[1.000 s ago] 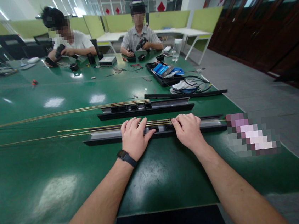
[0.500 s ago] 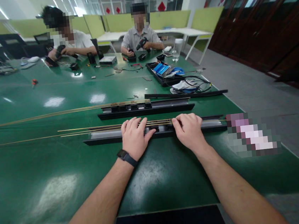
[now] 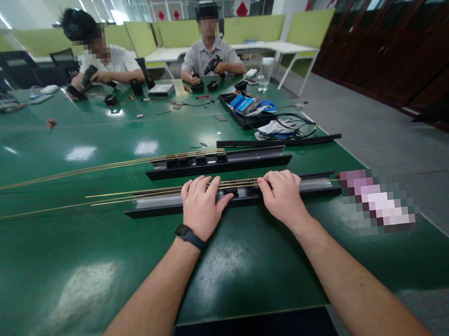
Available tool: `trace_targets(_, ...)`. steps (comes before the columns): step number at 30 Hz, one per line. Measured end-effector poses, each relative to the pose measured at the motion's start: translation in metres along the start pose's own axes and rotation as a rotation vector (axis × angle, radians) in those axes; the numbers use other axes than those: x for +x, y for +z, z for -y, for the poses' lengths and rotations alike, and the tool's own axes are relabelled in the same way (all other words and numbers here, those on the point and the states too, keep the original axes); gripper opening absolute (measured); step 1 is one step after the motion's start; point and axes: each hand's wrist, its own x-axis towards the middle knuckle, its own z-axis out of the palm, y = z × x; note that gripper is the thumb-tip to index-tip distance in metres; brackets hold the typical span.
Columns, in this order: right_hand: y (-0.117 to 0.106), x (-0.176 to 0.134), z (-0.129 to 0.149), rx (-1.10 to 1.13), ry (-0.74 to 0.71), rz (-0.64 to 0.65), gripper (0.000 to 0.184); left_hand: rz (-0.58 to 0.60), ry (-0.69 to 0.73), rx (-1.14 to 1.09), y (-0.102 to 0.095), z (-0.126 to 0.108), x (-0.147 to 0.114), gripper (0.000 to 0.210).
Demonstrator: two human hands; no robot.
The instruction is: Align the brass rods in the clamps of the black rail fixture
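While the green table (image 3: 101,293) carries everything, I work at the long black rail (image 3: 244,201) nearest me, thin gold rods (image 3: 109,194) running along it. My left hand (image 3: 200,207) spreads over them, thumb wide; my right hand (image 3: 284,196) curls narrow there, though I cannot tell what it grips. Light, even pressure should suit such slender rods. Just beyond, a second rail (image 3: 254,163) limits my reach; farther off sits a cluttered tray (image 3: 230,111).
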Motion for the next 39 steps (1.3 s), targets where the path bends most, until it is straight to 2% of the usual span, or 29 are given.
trace_targets(39,-0.0027,0.0006,0.0022,0.005,0.008,0.012,0.031,0.014,-0.009,-0.008,-0.0007,-0.0001,0.0000,0.048)
